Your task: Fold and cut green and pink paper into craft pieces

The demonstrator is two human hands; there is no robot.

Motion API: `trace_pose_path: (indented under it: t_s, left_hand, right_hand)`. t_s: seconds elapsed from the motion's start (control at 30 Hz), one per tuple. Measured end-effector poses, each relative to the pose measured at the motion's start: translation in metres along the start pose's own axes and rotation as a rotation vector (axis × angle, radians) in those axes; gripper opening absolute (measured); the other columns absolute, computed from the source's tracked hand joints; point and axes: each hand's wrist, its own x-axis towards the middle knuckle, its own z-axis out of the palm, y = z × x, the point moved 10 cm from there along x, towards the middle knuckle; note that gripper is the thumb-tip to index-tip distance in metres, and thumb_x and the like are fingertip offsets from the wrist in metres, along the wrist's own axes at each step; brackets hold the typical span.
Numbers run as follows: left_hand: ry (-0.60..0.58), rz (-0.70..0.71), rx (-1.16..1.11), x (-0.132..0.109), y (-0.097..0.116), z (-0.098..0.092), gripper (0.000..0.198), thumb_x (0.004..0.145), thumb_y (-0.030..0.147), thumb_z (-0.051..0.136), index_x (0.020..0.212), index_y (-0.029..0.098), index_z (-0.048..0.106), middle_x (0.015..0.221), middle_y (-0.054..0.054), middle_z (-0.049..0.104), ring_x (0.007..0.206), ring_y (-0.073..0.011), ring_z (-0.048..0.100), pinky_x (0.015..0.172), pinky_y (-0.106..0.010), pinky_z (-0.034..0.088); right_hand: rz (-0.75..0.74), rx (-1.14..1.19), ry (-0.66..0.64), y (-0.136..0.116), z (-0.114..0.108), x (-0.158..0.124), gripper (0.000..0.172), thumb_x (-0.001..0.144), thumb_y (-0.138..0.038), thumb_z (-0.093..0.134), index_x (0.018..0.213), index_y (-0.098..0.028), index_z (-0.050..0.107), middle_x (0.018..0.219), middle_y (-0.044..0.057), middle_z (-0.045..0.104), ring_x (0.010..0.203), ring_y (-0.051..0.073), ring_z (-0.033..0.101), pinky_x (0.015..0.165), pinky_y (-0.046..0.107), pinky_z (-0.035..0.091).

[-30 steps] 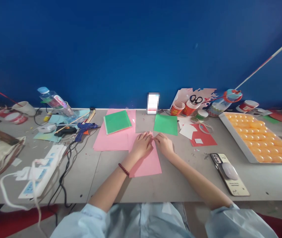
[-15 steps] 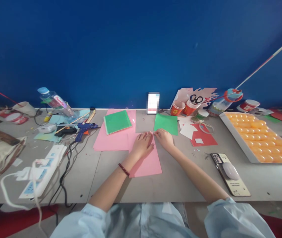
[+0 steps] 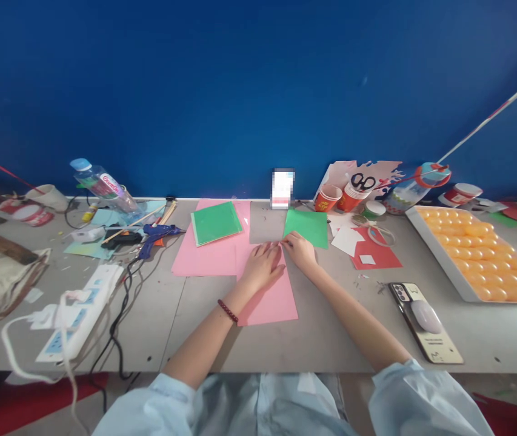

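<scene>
A sheet of pink paper [image 3: 270, 303] lies on the desk in front of me. My left hand [image 3: 262, 265] rests flat on its upper part, fingers stretched out and slightly spread. At the sheet's top right corner, my right hand [image 3: 300, 249] has its fingertips pinched together, close to the left fingertips. Whatever sits in that pinch is too small to make out. Just behind my right hand lies a green paper square [image 3: 308, 227]. To the left, a green pad [image 3: 216, 223] lies on a larger pink sheet [image 3: 203, 260].
A blue glue gun [image 3: 153, 237], a bottle [image 3: 108, 186] and a power strip [image 3: 83, 315] are on the left. Red paper cups [image 3: 328, 198], scissors [image 3: 362, 181], red paper [image 3: 383, 257], a phone [image 3: 440, 348] and a tray of orange balls [image 3: 480, 251] occupy the right.
My right hand has shifted very slightly, its fingertips still together by the paper's corner. My left hand stays flat on the pink paper. The view has turned a little.
</scene>
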Motion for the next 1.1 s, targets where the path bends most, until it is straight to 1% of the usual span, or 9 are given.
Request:
trace_pose_path:
  t_s: [0.2, 0.33, 0.43, 0.53, 0.67, 0.8, 0.9, 1.1]
  left_hand:
    - [0.012, -0.003, -0.006, 0.000, -0.001, 0.001, 0.052, 0.088, 0.037, 0.049, 0.135, 0.016, 0.039, 0.142, -0.009, 0.045, 0.133, -0.0276, 0.035, 0.107, -0.043, 0.029]
    - [0.011, -0.014, -0.028, 0.000, -0.001, 0.000, 0.054, 0.087, 0.035, 0.049, 0.137, 0.018, 0.036, 0.142, -0.009, 0.045, 0.132, -0.0266, 0.035, 0.108, -0.042, 0.028]
    - [-0.004, -0.027, -0.036, -0.001, -0.002, 0.001, 0.057, 0.087, 0.036, 0.048, 0.139, 0.018, 0.033, 0.143, -0.009, 0.043, 0.134, -0.0268, 0.033, 0.108, -0.043, 0.028]
    - [-0.014, -0.016, -0.033, -0.002, -0.001, 0.002, 0.054, 0.088, 0.038, 0.045, 0.138, 0.019, 0.035, 0.145, -0.008, 0.041, 0.135, -0.0269, 0.031, 0.109, -0.042, 0.027]
    - [-0.017, 0.005, -0.004, -0.001, 0.000, 0.004, 0.047, 0.090, 0.026, 0.039, 0.136, 0.021, 0.041, 0.146, -0.005, 0.040, 0.136, -0.0248, 0.030, 0.109, -0.042, 0.027]
    - [-0.006, 0.009, 0.012, -0.001, 0.000, 0.003, 0.047, 0.090, 0.022, 0.035, 0.136, 0.020, 0.042, 0.146, -0.005, 0.040, 0.135, -0.0234, 0.030, 0.108, -0.042, 0.029]
    - [-0.002, 0.013, 0.013, -0.001, 0.002, 0.001, 0.045, 0.091, 0.021, 0.034, 0.134, 0.020, 0.044, 0.145, -0.004, 0.041, 0.135, -0.0228, 0.031, 0.109, -0.041, 0.029]
    - [-0.014, 0.009, -0.007, -0.001, 0.001, 0.001, 0.046, 0.092, 0.023, 0.033, 0.136, 0.021, 0.042, 0.146, -0.003, 0.041, 0.135, -0.0231, 0.031, 0.109, -0.042, 0.029]
  right_hand:
    - [-0.035, -0.094, -0.044, -0.009, 0.001, -0.002, 0.023, 0.092, -0.022, 0.043, 0.084, -0.021, 0.065, 0.094, 0.003, 0.065, 0.079, 0.015, 0.056, 0.056, 0.024, 0.029]
    - [-0.047, -0.145, -0.069, -0.013, 0.000, -0.011, 0.025, 0.094, -0.022, 0.042, 0.082, -0.020, 0.064, 0.093, 0.004, 0.065, 0.084, 0.016, 0.055, 0.057, 0.024, 0.029]
    - [-0.055, -0.216, -0.094, -0.013, 0.002, -0.020, 0.025, 0.094, -0.022, 0.041, 0.084, -0.020, 0.064, 0.091, 0.005, 0.064, 0.086, 0.016, 0.054, 0.057, 0.024, 0.029]
    - [-0.081, -0.251, -0.104, -0.014, 0.004, -0.028, 0.023, 0.095, -0.022, 0.042, 0.087, -0.021, 0.064, 0.093, 0.005, 0.064, 0.087, 0.016, 0.054, 0.057, 0.025, 0.029]
    - [-0.126, -0.283, -0.122, -0.016, 0.007, -0.036, 0.020, 0.094, -0.020, 0.043, 0.093, -0.022, 0.063, 0.096, 0.006, 0.062, 0.092, 0.017, 0.053, 0.055, 0.025, 0.030]
    - [-0.183, -0.354, -0.153, -0.023, 0.006, -0.044, 0.020, 0.093, -0.015, 0.043, 0.096, -0.021, 0.062, 0.096, 0.007, 0.062, 0.089, 0.019, 0.051, 0.052, 0.026, 0.028]
    - [-0.232, -0.404, -0.171, -0.029, 0.006, -0.051, 0.021, 0.091, -0.012, 0.043, 0.092, -0.019, 0.062, 0.093, 0.008, 0.062, 0.087, 0.019, 0.050, 0.050, 0.027, 0.026]
    - [-0.294, -0.429, -0.149, -0.035, 0.003, -0.066, 0.023, 0.091, -0.008, 0.041, 0.086, -0.018, 0.062, 0.088, 0.007, 0.062, 0.083, 0.018, 0.050, 0.048, 0.027, 0.023]
